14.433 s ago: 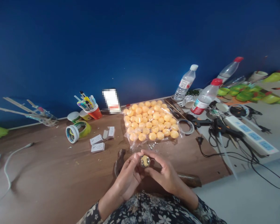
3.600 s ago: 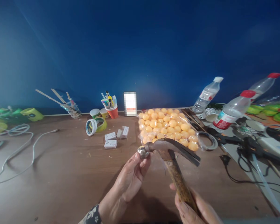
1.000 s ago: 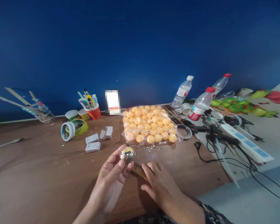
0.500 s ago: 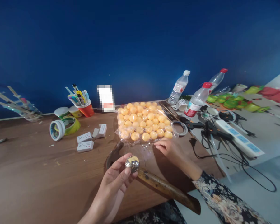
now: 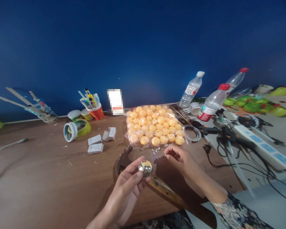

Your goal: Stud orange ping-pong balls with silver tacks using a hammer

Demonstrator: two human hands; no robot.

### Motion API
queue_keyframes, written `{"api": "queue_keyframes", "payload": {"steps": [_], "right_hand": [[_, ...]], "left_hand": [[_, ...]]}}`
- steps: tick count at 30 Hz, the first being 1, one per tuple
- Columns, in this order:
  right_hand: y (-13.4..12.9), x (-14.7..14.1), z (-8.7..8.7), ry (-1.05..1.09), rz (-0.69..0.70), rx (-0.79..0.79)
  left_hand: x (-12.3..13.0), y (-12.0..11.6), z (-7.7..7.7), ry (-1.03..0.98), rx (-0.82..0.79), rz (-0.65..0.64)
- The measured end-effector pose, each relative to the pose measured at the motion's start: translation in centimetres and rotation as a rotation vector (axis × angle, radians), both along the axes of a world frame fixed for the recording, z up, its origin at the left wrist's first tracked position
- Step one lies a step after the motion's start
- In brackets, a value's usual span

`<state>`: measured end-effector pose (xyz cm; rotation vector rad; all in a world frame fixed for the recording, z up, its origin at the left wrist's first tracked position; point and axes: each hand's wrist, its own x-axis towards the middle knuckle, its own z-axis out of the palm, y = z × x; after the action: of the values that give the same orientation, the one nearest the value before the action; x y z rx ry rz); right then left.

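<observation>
My left hand [image 5: 130, 184] grips a small yellow ball [image 5: 146, 168] between thumb and fingers; shiny silver tack heads cover much of its surface, with bare yellow on top. To the right, my right hand [image 5: 181, 159] is pinched just above the table, with a tiny thumbtack at its fingertips. Beside those fingertips lies a small heap of silver thumbtacks [image 5: 155, 151]. A hammer [image 5: 166, 189] with a wooden handle lies beneath both hands, its head partly hidden behind my left hand. Behind the tacks is a clear bag of yellow balls [image 5: 154, 125].
Small white boxes [image 5: 95, 148] lie left of the bag, near tape rolls [image 5: 70, 132] and a red cup of pens [image 5: 96, 112]. Plastic bottles [image 5: 213, 105], glue guns [image 5: 231, 135], a power strip [image 5: 264, 146] and black cords crowd the right side.
The view has swung left, so everything sits further right in the picture. My right hand has lifted slightly away from the tack heap, its fingers pinched. My left hand still holds the ball.
</observation>
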<state>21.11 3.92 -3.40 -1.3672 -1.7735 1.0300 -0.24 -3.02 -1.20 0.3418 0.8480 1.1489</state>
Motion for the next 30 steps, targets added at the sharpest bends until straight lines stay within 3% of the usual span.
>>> {"api": "queue_keyframes", "payload": {"steps": [5,9,12,21,30], "right_hand": [[-1.8,-1.5,2.5,0.136,0.061,-0.064],[-2.9,-2.7,3.4,0.236,0.099,-0.187],[-3.2,-3.1,3.9,0.286,0.108,-0.196],[-3.3,-3.9,3.6,0.323,0.037,-0.079],[-3.0,-3.3,3.3,0.284,0.205,0.0]], "left_hand": [[-0.2,-0.1,-0.4,-0.01,0.035,-0.02],[0.0,-0.2,-0.6,-0.006,0.028,-0.032],[0.3,-0.3,-0.7,-0.003,0.016,-0.024],[1.1,-0.3,-0.5,0.008,-0.038,-0.081],[1.1,-0.2,-1.1,-0.016,-0.111,-0.042]]}}
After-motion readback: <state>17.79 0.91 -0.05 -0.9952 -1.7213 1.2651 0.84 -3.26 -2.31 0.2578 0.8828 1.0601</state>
